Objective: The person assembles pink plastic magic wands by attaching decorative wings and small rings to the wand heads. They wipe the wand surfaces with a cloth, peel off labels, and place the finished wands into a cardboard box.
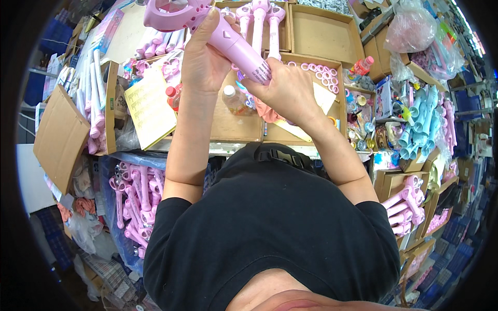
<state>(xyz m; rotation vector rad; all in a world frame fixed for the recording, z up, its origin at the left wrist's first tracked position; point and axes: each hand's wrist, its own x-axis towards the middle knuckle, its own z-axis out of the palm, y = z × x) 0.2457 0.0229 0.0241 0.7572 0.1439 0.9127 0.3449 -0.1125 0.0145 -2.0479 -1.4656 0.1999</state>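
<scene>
Both hands hold a pink plastic toy wand (236, 47) in the air above the bench, its wide hollow head at the upper left and its handle slanting down to the right. My left hand (206, 65) is closed round the upper handle just below the head, thumb up along it. At the lower end, my right hand (290, 92) grips the handle's tip, where small dark print shows between the fingers. Part of the wand's head lies beyond the top edge of the view. Beneath the hands stands a bottle with a white cap (229, 91).
Cardboard trays (326, 32) cover the bench, one with several pink rings (324, 73). More pink wands (258, 26) lie at the back. A yellow printed sheet (151, 108) rests at left. Pink wands fill a blue-lined bin (136, 199) below. Pale blue parts (423, 119) are heaped at right.
</scene>
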